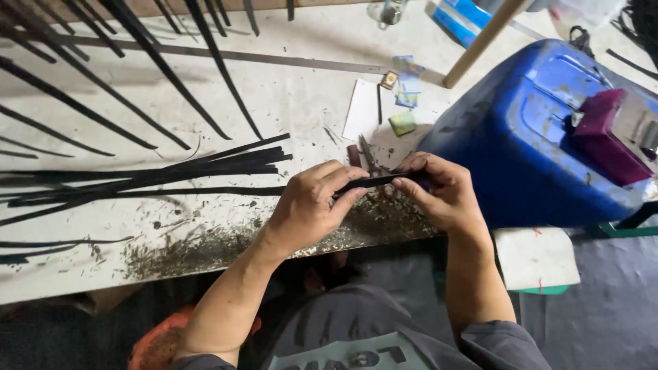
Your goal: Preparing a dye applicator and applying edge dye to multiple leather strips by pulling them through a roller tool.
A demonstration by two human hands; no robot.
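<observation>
Both hands — left hand (308,205), right hand (442,195) — pinched tight around one thin, flat black strip (380,180) above gritty shavings (219,247).

right: blue drum (528,137) blocks | left: black strips (157,175) | ahead: scissors (369,156)

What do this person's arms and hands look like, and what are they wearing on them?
Both the left hand and the right hand are bare: no gloves, rings or watch show. The forearms are uncovered too; dark grey fabric sleeves are pushed up near the elbows.
</observation>
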